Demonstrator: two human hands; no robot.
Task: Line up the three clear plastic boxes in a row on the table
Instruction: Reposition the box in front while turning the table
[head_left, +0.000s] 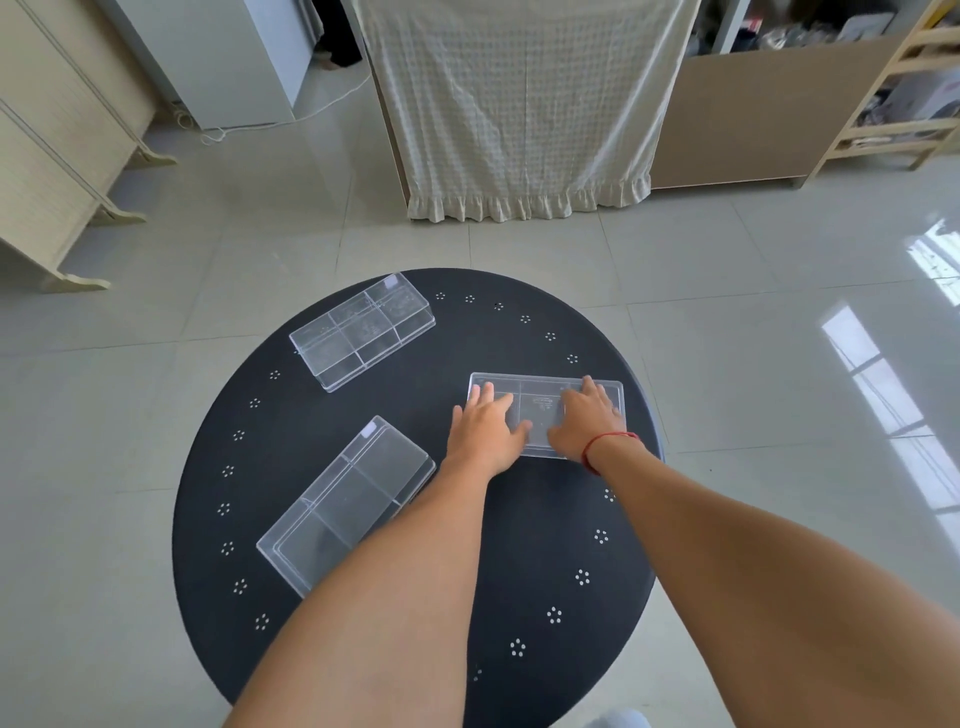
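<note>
currently both hands flat on the right-hand box, so the step is squaring that one up as the anchor for the row.

left to right:
- near box (345, 506) at about 8 o'clock on the table (519, 545), skewed, long axis running 7 to 1. partly under the left forearm.
- far box (362, 329) at about 11 o'clock, also skewed, well apart from the other two.
- left hand (485, 434) on the left end of the right box (545, 413), fingers spread wide and pressed flat on the lid, not wrapped round anything.
- right hand (584, 421) on its right end, same: fingers splayed flat, thumb pointing inward. red cord on the wrist.
- right box sits at about 2 o'clock, long side roughly 9 to 3, near the table rim.

how i'd do it: slide, don't lift. even downward pressure from both palms, push it inward from the rim, keep the long edge straight. then rotate the other two to match.

materials: boxes are hard clear plastic, rectangular, shallow, with inner dividers and lids; likely slick and light. table is round, matte black, ringed with small white dot clusters; probably decent friction. glossy tile floor below.
</note>
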